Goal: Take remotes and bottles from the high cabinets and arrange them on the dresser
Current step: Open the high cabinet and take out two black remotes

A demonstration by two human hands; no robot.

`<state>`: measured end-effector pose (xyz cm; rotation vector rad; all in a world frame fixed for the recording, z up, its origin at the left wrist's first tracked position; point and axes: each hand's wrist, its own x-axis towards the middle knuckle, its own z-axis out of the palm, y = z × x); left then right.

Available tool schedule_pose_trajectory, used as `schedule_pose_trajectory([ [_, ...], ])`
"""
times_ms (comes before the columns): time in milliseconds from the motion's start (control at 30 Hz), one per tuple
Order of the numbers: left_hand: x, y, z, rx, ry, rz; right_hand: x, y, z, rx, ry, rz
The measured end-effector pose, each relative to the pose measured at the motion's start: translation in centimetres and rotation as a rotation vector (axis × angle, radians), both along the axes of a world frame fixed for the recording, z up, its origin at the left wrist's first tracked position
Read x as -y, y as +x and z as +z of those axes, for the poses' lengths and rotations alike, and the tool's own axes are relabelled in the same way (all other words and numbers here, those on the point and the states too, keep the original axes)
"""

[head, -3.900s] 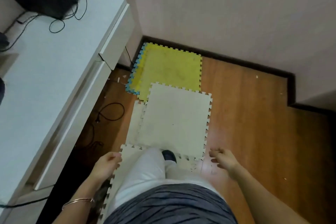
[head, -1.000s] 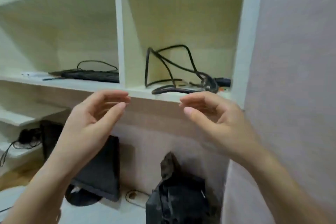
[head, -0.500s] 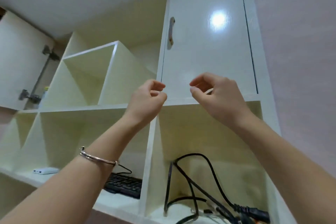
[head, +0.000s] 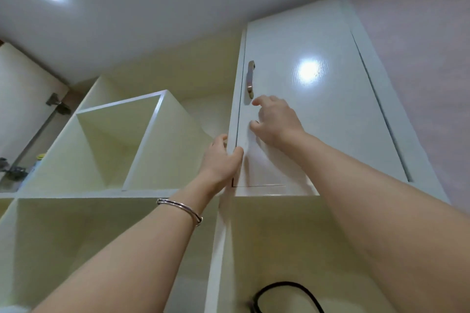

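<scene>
I am only at the start of this job: nothing has been taken out yet, and neither of my hands carries a remote or a bottle. In the middle of the frame my left hand (head: 221, 160) curls round the lower left edge of the white cabinet door (head: 312, 114), thumb on its face and fingers behind the edge, so it grips the door itself. My right hand (head: 276, 122) is up against the door face just below the metal handle (head: 250, 79), fingers loosely spread and holding nothing; the fingertip is near the handle but I judge it is not touching.

The door looks shut or barely cracked, so what is behind it is hidden. The open cubbies (head: 114, 140) at centre left look bare. At the far left edge, behind another opened door (head: 23, 99), a small capped shape may be a bottle (head: 39, 160); it is too small to be sure. No remote shows. The dresser is out of frame.

Left to do: open up, fetch everything, carry it down, arrange it.
</scene>
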<state>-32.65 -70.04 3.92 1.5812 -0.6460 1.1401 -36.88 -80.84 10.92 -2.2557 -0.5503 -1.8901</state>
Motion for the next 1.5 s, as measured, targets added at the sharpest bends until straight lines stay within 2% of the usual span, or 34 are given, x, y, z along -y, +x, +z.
schedule_pose_trajectory([
  [167,0.1,1.8,-0.7,0.126,-0.035,0.011,-0.9,0.9,2.5,0.035,-0.049,-0.120],
  [300,-0.2,2.2,-0.7,0.163,-0.031,-0.003,-2.1,1.1,3.6,0.005,-0.008,-0.111],
  [467,-0.3,1.6,-1.0,0.162,-0.004,-0.059,-2.6,0.3,3.8,0.000,0.093,0.091],
  [567,-0.4,0.6,-0.7,0.119,-0.070,-0.221,-2.5,-1.0,4.1,-0.012,0.138,0.279],
  [633,-0.5,-0.2,-0.6,0.111,-0.120,-0.335,-2.3,-1.8,3.9,-0.042,0.093,0.362],
  [733,-0.9,-1.4,-0.9,0.077,-0.151,-0.498,-1.7,-3.2,2.4,-0.039,-0.002,0.247],
  [833,-0.7,-3.0,-1.4,0.066,-0.186,-0.645,-0.4,-4.3,-0.8,0.064,-0.105,0.099],
  [933,-0.6,-5.4,-1.8,0.048,-0.230,-0.791,1.8,-5.5,-5.4,0.080,-0.063,0.128],
  [1067,-0.4,-8.5,-2.3,0.107,-0.225,-0.874,5.6,-6.9,-10.1,0.139,-0.200,-0.122],
  [1133,0.1,-9.9,-2.6,0.166,-0.210,-0.920,7.0,-7.7,-10.4,0.211,-0.218,-0.157],
  [1300,3.4,-14.8,-3.1,0.256,-0.190,-0.979,8.2,-10.3,-10.6,0.328,-0.142,0.033],
  [1433,7.2,-18.4,-3.5,0.319,-0.069,-0.967,10.0,-13.5,-11.1,0.288,0.028,0.207],
  [1500,8.9,-20.0,-3.7,0.328,-0.010,-0.924,11.3,-15.1,-11.1,0.271,0.051,0.251],
])
